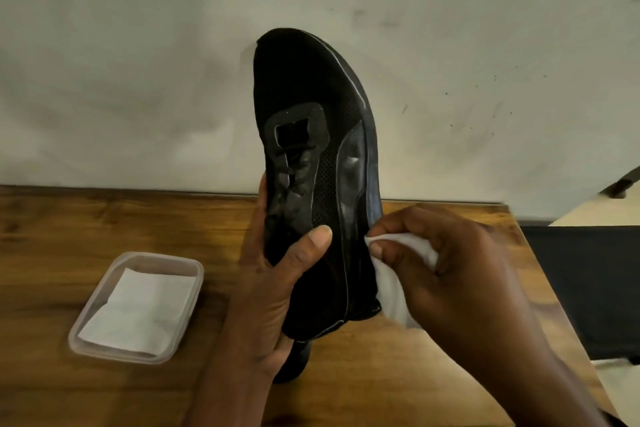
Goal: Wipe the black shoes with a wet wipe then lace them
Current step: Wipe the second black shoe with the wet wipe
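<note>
Above the brown wooden table (104, 218) I hold a black mesh sports shoe (304, 87) upright, toe pointing up against the pale wall (138, 45), and its eyelet row shows no lace. My left hand (277, 281) grips it round the heel end, thumb curled over the upper beside the tongue and fingers wrapped behind. My right hand (460, 270) is bunched round a white wet wipe (412, 246), pinching it between thumb and fingertips and pressing it to the shoe's right side, low by the sole edge. A clear plastic rectangular tub (166, 258) sits on the table to my left, well apart from the shoe, with a folded white sheet (138, 308) lying inside. A dark shape (294, 360) below the heel may be the second shoe; too little shows to say. I judge this the wiping step, with lacing not yet begun. The next move calls for dragging the wipe along the side panel toward the toe, my left grip firm so the shoe does not twist.
</note>
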